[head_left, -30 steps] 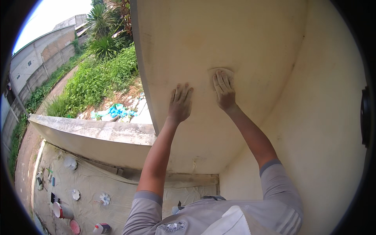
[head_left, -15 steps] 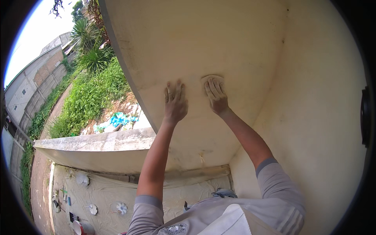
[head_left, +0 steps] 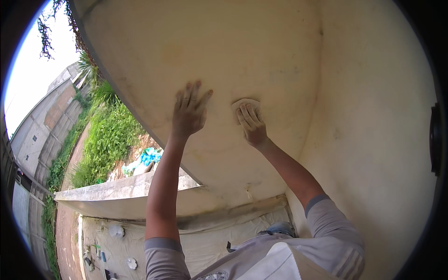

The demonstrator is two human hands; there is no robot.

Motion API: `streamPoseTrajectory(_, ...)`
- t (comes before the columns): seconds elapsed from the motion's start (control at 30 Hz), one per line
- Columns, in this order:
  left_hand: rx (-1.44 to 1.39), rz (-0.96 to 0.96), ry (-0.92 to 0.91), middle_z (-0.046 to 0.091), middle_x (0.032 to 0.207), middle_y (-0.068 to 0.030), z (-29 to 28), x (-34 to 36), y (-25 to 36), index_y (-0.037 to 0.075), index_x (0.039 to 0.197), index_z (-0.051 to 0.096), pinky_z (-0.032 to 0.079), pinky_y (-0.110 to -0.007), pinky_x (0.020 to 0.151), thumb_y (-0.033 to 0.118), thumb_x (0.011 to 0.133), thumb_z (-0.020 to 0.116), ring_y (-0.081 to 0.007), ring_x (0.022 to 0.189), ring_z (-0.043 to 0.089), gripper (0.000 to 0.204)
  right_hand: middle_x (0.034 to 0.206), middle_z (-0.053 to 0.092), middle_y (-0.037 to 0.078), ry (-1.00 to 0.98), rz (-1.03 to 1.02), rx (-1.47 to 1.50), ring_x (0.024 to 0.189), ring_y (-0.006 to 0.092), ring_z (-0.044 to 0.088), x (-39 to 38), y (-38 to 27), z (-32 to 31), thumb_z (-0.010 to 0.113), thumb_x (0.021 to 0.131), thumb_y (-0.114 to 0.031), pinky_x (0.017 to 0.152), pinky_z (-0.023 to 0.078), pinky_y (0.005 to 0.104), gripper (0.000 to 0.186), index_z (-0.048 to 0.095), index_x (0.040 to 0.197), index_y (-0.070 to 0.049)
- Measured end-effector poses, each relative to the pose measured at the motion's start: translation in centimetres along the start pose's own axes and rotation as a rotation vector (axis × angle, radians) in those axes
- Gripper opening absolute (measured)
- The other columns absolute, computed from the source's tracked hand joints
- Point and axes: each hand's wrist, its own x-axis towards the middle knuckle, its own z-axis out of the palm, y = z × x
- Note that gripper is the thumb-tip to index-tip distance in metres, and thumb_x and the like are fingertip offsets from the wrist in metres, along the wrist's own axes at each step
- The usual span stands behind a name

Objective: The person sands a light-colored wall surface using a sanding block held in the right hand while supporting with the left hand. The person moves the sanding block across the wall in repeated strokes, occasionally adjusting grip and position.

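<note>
Lying over the pale pad (head_left: 246, 100), the right fingers (head_left: 246, 114) partly hide it.

The right fingers (head_left: 250, 115) hide part of the pale pad (head_left: 246, 101). Little things (head_left: 88, 260) by the left edge of the floor sheet (head_left: 200, 237) are too small to tell. The shirt badge (head_left: 216, 276) is cut off below.

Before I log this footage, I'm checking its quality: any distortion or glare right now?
Head view: the beige wall has its edge bowed by the fisheye; the sky is washed-out white. Same view: around the left hand and right hand, light is dimmer, without glare.
</note>
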Motion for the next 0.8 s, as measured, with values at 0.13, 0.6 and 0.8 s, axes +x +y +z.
streamPoseTrajectory(0.13,0.046,0.025,0.025,0.039,0.18,-0.0164,0.4,-1.0,-0.8,0.029,0.163,0.062,0.028,-0.064,0.132,0.034,0.105,0.058,-0.0417,0.167,0.034,0.059,0.171,0.054,0.015,-0.084,-0.144,0.07,0.156,0.0355,0.054,-1.7,3.6,-0.7,0.058,0.104,-0.018,0.128,0.039,0.058,0.057,0.062,0.16,-0.008)
streamPoseTrajectory(0.6,0.132,0.014,0.038,0.041,0.179,-0.0166,1.5,-1.8,-0.9,0.032,0.162,0.064,0.024,-0.06,0.135,0.037,0.105,0.057,-0.0409,0.167,0.036,0.058,0.171,0.054,0.017,0.107,0.091,0.034,0.16,0.0366,0.049,-3.8,6.3,-0.3,0.057,0.102,-0.015,0.13,0.034,0.0646,0.056,0.066,0.158,-0.01)
streamPoseTrajectory(0.8,0.207,0.002,0.046,0.042,0.179,-0.0165,2.1,-2.4,-1.3,0.033,0.159,0.067,0.023,-0.059,0.136,0.037,0.105,0.057,-0.041,0.166,0.036,0.055,0.171,0.053,0.019,0.145,0.147,0.113,0.158,0.0403,0.05,6.7,1.6,-1.9,0.059,0.101,-0.015,0.129,0.033,0.0658,0.057,0.066,0.158,-0.01)
